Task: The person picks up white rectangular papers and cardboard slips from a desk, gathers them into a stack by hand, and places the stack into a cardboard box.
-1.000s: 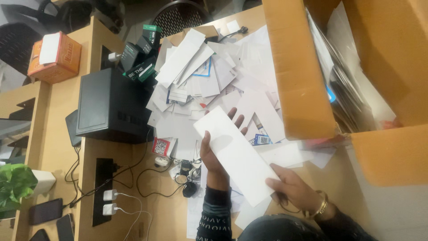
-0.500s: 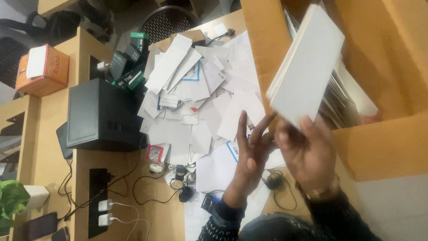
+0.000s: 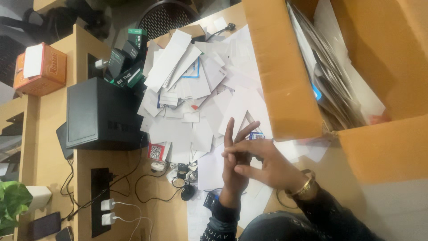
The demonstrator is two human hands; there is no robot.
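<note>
My left hand (image 3: pixel 233 157) is raised over the desk with its fingers straight and apart, holding nothing. My right hand (image 3: pixel 269 166), a gold bangle on its wrist, lies across it with the fingertips touching the left palm, also empty. Both hover above the near edge of a loose pile of white envelopes and cards (image 3: pixel 196 89). Just to the right stands a large open cardboard box (image 3: pixel 285 76), with a slanted stack of envelopes and sheets (image 3: pixel 330 80) inside.
A black box-shaped device (image 3: pixel 100 114) sits left of the pile, with small dark-green cartons (image 3: pixel 129 62) behind it. An orange carton (image 3: pixel 40 69) stands far left. A power strip with white chargers (image 3: pixel 103 205), tangled cables (image 3: pixel 178 178), a plant (image 3: pixel 13 201) and phones (image 3: pixel 42 225) fill the near left.
A second ago both hands held a long white envelope stack; my right hand lifted it up to the cardboard box. Now neither hand holds it and the hands have met, empty.
</note>
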